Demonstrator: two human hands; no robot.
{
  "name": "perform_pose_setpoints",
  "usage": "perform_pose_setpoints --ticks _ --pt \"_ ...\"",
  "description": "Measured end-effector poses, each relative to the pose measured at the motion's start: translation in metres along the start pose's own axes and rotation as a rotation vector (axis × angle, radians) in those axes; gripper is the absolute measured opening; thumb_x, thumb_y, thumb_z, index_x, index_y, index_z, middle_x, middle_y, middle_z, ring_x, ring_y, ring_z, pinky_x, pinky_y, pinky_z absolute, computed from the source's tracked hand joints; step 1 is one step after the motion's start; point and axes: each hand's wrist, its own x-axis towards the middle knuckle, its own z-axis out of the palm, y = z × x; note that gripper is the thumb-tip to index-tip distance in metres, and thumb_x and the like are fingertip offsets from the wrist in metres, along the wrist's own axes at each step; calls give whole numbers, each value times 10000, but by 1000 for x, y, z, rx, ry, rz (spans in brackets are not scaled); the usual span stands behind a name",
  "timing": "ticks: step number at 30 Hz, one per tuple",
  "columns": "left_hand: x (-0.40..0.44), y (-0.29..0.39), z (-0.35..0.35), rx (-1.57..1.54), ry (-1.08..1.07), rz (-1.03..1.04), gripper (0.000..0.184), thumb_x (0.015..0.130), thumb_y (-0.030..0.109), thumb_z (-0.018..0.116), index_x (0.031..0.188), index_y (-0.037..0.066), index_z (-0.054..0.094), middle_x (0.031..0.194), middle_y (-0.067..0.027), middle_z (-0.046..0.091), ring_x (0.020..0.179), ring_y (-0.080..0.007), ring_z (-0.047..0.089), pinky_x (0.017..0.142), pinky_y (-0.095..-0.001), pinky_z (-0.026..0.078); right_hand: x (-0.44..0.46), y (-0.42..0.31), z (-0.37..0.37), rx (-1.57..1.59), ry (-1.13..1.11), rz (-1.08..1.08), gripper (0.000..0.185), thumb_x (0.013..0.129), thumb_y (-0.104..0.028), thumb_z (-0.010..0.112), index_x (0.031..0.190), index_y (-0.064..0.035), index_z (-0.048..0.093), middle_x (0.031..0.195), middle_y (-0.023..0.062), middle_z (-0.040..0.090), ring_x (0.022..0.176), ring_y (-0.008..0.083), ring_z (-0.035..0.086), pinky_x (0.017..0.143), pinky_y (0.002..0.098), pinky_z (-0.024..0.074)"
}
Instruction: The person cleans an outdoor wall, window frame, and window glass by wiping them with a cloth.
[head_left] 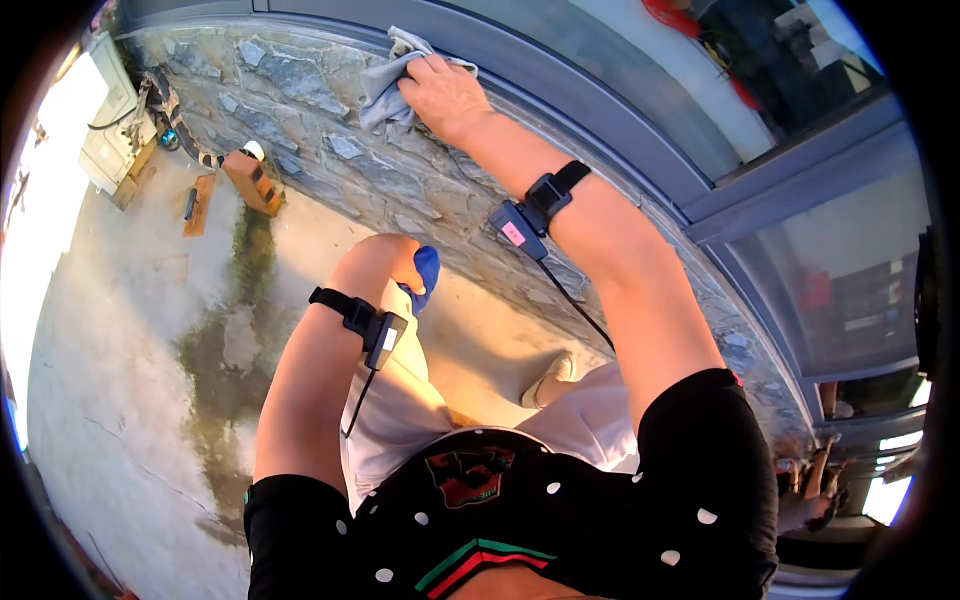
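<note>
My right hand (447, 98) is closed on a grey cloth (382, 92), pressing it against the lower edge of the grey window frame (560, 85) where it meets the stone wall. Part of the cloth hangs down over the stones. Lower down, my left hand (402, 268) is bent inward near my leg, with its fingers mostly hidden behind the wrist. A bunched blue piece, which looks like cloth (426, 276), shows beside it and appears to be held there.
The stone wall (300, 85) runs below the window. A brick (252, 183) stands on the concrete floor (120, 330) by the wall, near a thin board (199, 206) and a white cabinet (108, 115). Wires hang from straps on both forearms. My shoe (548, 380) is near the wall.
</note>
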Motion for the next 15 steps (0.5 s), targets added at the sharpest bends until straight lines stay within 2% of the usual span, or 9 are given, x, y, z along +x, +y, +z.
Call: perform_pose_setpoints --ticks 2,6,9,11,13,15 --pt "2 4 -1 -36 -12 -55 771 635 380 820 1281 57 551 1265 -131 603 1130 -279 600 927 -392 497 15 -6 7 12 10 37 117 817 -128 558 848 -95 666 1017 55 561 1063 219 534 878 341 472" --pt "-4 8 -3 -66 38 -25 752 629 372 826 1257 49 568 1244 -147 613 1117 -281 607 923 -392 497 -20 4 -8 -13 17 37 114 794 -116 576 876 -89 649 1011 57 550 1054 227 535 883 341 470" --pt "-8 9 -5 -110 31 22 652 629 329 834 1178 50 623 1145 -161 661 1040 -287 645 892 -381 511 -88 23 -39 -16 23 54 201 763 -104 594 959 -70 623 1018 60 536 1026 239 543 878 350 471" --pt "-10 8 -6 -119 14 37 628 634 313 832 1168 54 628 1135 -155 667 1030 -284 651 883 -378 514 -141 28 -74 -3 -17 129 296 759 -53 594 1054 -57 626 1078 74 550 1014 265 544 855 378 472" --pt "-14 7 -6 -75 27 53 583 647 291 827 1148 60 638 1106 -142 680 1009 -280 659 869 -375 518 -196 37 -97 -109 -33 177 283 761 -90 587 1041 -63 622 1067 61 542 991 243 545 854 360 467" --pt "-13 -2 -2 -109 34 54 638 636 341 830 1167 55 624 1129 -150 668 1021 -286 651 874 -379 515 -244 41 -122 -161 -87 274 277 758 -78 587 1033 -63 621 1072 67 544 972 253 548 844 366 468"
